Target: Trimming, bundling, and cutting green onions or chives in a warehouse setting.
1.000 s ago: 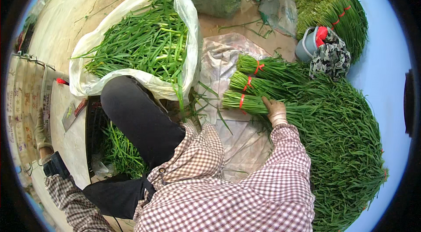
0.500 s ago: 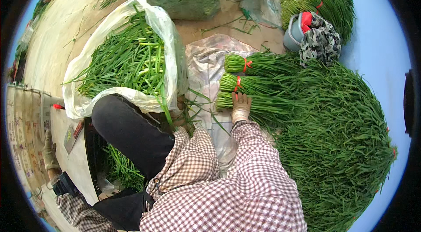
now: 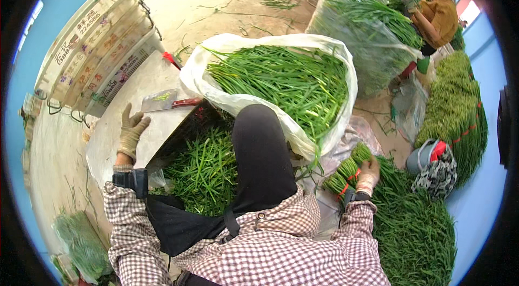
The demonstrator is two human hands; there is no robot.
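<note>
My gloved left hand (image 3: 132,130) is open, its fingers spread, at the left side of a pale board (image 3: 111,148). A cleaver (image 3: 161,102) with a red-brown handle lies on that board, beyond the fingers. My gloved right hand (image 3: 368,175) is closed around the stalks of a bundle of garlic chives (image 3: 361,152), with its fingertips partly hidden. Beside it lie more bundles of chives (image 3: 338,182) with red ties, stalk ends facing my knee. A large white plastic bag (image 3: 203,78) full of loose chives (image 3: 286,83) stands beyond my knee.
Loose greens (image 3: 203,178) fill the space below the board. A leafy heap (image 3: 413,237) lies at the right, near a grey bucket (image 3: 420,157) with a camouflage cloth (image 3: 435,180). Printed panels (image 3: 100,48) stand at the left. Another person (image 3: 440,16) sits far right, holding greens.
The view has swung left, bringing the board, cleaver and left hand further into sight. My right hand has shifted from the nearest tied bundle to a farther one.
</note>
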